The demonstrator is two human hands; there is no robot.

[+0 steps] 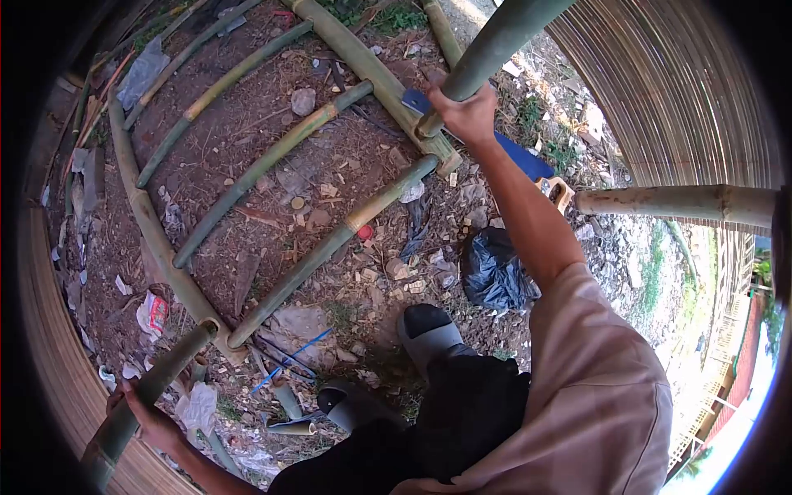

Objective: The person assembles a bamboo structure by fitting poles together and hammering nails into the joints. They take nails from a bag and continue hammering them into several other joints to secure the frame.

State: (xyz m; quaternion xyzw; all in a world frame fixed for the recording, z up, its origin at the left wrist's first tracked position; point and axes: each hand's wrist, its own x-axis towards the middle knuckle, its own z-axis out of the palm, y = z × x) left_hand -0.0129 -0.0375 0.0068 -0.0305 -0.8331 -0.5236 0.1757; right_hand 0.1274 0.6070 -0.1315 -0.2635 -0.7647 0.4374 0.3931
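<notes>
My right hand (pixel 469 111) is wrapped round a thick green bamboo pole (pixel 511 37), near the pole's lower end at a corner of a bamboo frame. My left hand (pixel 153 422) grips another bamboo pole (pixel 169 371), whose end meets the opposite corner. The ladder-like bamboo frame (pixel 363 62) lies over the ground, with several rungs (pixel 285 148) set into its two rails. Its nearest rung (pixel 318 252) runs between the two corners. Beneath my right forearm, a handsaw (pixel 524 157) with a blue blade and wooden handle is partly hidden.
A black plastic bag (pixel 495 268) sits by my feet. Cut bamboo pieces (pixel 289 427) and a blue strip (pixel 293 360) lie on the littered dirt. A horizontal bamboo pole (pixel 652 200) juts in from the right, below a slatted bamboo panel (pixel 676 74).
</notes>
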